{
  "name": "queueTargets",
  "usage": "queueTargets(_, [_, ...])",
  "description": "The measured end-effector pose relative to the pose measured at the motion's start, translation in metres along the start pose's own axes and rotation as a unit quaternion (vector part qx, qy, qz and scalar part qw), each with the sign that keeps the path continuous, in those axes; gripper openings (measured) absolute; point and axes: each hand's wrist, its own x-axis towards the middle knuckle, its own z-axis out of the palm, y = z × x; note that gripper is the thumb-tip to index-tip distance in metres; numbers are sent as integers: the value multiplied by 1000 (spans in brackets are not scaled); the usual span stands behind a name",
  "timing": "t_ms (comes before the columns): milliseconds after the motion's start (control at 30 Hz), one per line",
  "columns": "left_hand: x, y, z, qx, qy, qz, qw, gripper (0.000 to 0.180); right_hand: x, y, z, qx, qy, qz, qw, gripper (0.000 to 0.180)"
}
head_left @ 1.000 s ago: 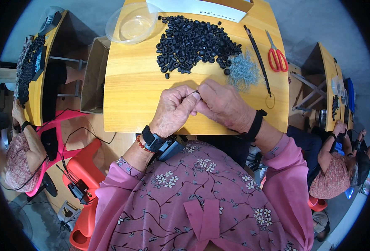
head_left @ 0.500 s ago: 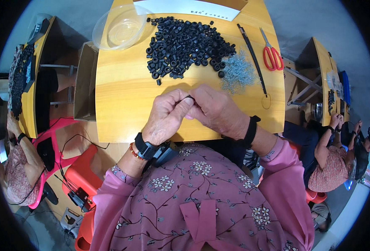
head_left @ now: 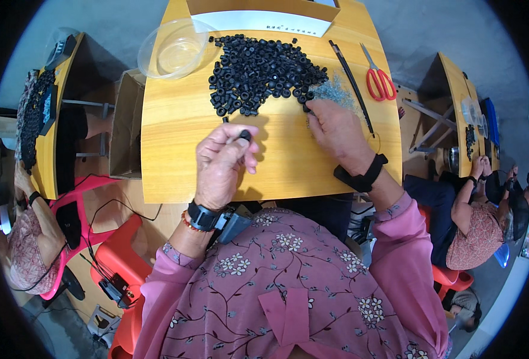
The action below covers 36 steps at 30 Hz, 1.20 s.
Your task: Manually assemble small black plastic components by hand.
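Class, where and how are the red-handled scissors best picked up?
I would take the scissors by their red handle loops, right hand coming from the near side, since the loops lie nearer and the blades point to the far side.

Loose rubber parts: all black. Fine bits: pale blue-grey. Bench: yellow wood, faint streaky grain. Scissors: red handles, silver blades. Slim rod: black. Box flap: white, dark print. Apron: mauve-pink, white blossoms, dark branching stems. Sleeves: plain pink. Bead bracelet: orange-red. Stool: orange-red. Co-worker's shirt: reddish, pale linework.
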Motion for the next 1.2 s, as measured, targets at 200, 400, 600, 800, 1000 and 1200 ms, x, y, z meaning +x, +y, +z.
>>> queueTargets(200, [-2, 47, -58, 29, 151, 177, 972, 27, 4, -15, 2, -11, -8, -40, 999, 11])
queueTargets(400, [0, 68, -142, -10, 390, 225, 893, 48, 11, -23, 1, 9, -25, -46, 999, 12])
queueTargets(600, [5, 72, -128, 99, 438, 260, 855, 59, 17, -24, 4, 50, -27, -14, 998, 14])
queueTargets(800, [-4, 43, -45, 228, 172, 203, 937, 22, -9, -45, -4, 176, 48, -18, 983, 15])
queueTargets(1000, [-7, 1, 28, 118, 8, 30, 992, 18, -33, -59, -4, 198, 88, -57, 975, 18])
queueTargets(1200, [-5, -22, 29, 89, -51, -21, 994, 10, -51, -61, 4, 188, 145, -103, 966, 21])
